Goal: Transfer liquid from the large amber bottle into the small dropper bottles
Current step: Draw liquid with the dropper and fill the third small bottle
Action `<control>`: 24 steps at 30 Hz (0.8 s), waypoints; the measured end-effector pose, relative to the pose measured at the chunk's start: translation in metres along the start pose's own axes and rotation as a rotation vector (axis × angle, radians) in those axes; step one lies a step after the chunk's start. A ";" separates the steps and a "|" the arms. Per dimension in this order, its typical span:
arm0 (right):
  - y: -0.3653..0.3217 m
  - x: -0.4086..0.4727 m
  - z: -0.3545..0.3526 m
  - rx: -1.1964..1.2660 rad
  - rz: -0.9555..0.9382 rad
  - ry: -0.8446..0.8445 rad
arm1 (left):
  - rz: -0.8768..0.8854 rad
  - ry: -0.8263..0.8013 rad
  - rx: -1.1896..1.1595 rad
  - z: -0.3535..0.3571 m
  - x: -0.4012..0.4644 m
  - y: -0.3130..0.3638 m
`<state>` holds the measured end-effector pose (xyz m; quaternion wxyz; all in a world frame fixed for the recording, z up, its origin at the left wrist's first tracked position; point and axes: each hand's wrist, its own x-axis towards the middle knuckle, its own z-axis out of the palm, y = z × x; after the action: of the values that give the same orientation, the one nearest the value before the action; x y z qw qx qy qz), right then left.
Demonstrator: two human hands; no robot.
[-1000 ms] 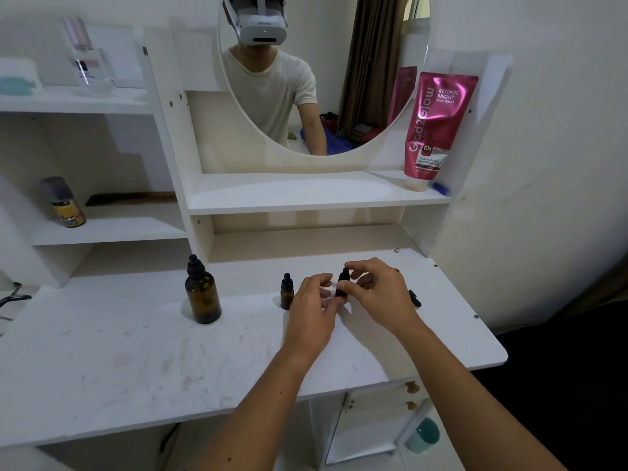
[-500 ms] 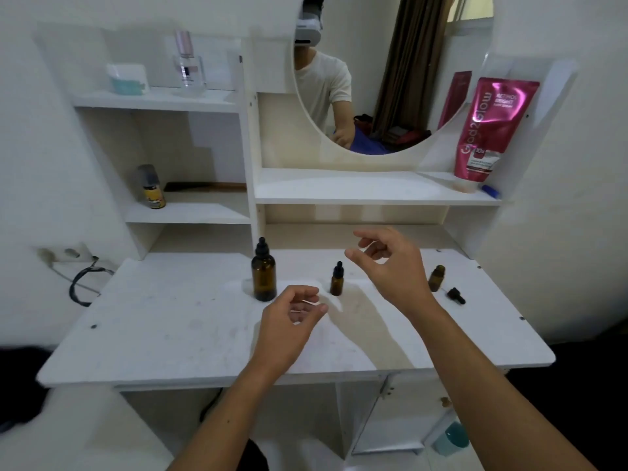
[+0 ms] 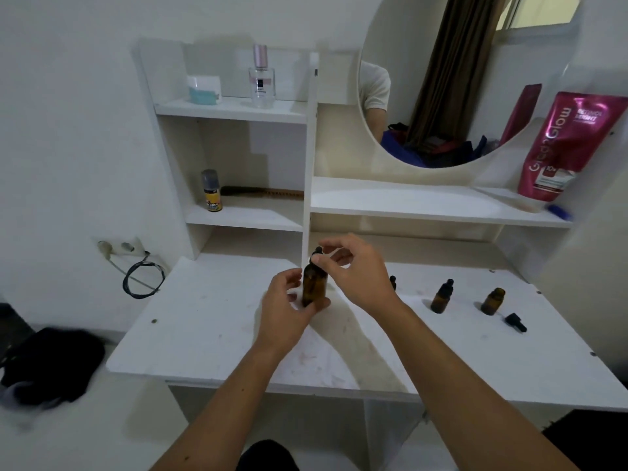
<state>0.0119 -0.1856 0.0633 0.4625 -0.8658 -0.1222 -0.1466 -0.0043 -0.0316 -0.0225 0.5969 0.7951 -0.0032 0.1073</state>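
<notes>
The large amber bottle (image 3: 315, 286) stands upright on the white desk top (image 3: 217, 321), near the shelf divider. My left hand (image 3: 287, 312) wraps around its lower body. My right hand (image 3: 356, 271) pinches its black dropper cap (image 3: 318, 252) from above. To the right stand small amber dropper bottles: one (image 3: 393, 282) mostly hidden behind my right wrist, a capped one (image 3: 441, 297), and an uncapped one (image 3: 492, 301). A loose black dropper cap (image 3: 516, 322) lies beside the uncapped bottle.
A pink tube (image 3: 571, 147) leans on the mirror shelf at right. The left shelves hold a perfume bottle (image 3: 261, 79), a jar (image 3: 204, 90), a spray can (image 3: 212, 192) and a comb (image 3: 265, 192). A cable (image 3: 142, 277) hangs off the desk's left edge.
Both hands left the small bottles, hung free in the air, then moved left onto the large amber bottle. The view has swung left and pulled back.
</notes>
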 end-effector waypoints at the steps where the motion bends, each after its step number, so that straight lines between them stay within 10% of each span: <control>1: -0.001 0.002 0.001 -0.014 -0.003 0.003 | 0.010 -0.024 0.012 0.001 0.002 0.000; 24: -0.018 0.012 -0.007 -0.059 -0.101 0.068 | 0.031 -0.017 0.167 0.007 0.006 -0.006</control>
<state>0.0154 -0.1804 0.0851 0.4327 -0.8664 -0.1455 -0.2024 0.0032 -0.0358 -0.0289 0.5266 0.8429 -0.0114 0.1096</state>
